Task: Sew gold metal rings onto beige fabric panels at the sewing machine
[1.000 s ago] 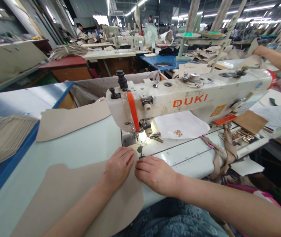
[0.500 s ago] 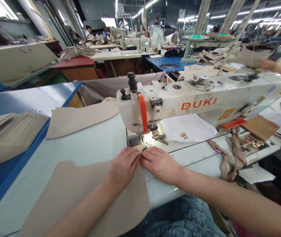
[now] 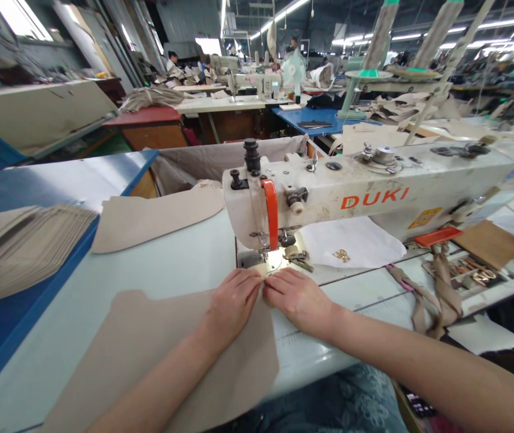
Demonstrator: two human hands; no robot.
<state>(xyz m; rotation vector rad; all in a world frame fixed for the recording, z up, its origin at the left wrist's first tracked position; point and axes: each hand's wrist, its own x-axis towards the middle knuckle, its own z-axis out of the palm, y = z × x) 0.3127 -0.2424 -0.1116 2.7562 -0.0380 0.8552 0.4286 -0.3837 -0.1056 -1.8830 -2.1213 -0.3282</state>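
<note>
A beige fabric panel [image 3: 130, 331] lies flat on the pale machine bed, its upper right edge running up to my fingers. My left hand [image 3: 234, 304] is closed in a pinch at that edge, just in front of the presser foot. Beside it, with fingertips nearly touching, my right hand [image 3: 300, 297] pinches at the same spot. A small cream strip [image 3: 260, 269] shows at the fingertips; the rest of it is hidden. Right behind the hands stands the needle end of a white sewing machine [image 3: 318, 195] with an orange finger guard [image 3: 270, 213], its lamp lighting the plate.
Another beige panel [image 3: 157, 219] lies at the bed's back left. A stack of cut panels [image 3: 35, 246] rests on the blue table [image 3: 65, 276]. Under the machine arm, white paper [image 3: 360, 237] holds small gold-coloured pieces [image 3: 341, 255]. Beige straps [image 3: 442, 288] hang by a parts tray.
The view has turned slightly left, so the scene sits further right. Both my hands keep their pinch near the needle. A co-worker's hand at the right has mostly left the picture.
</note>
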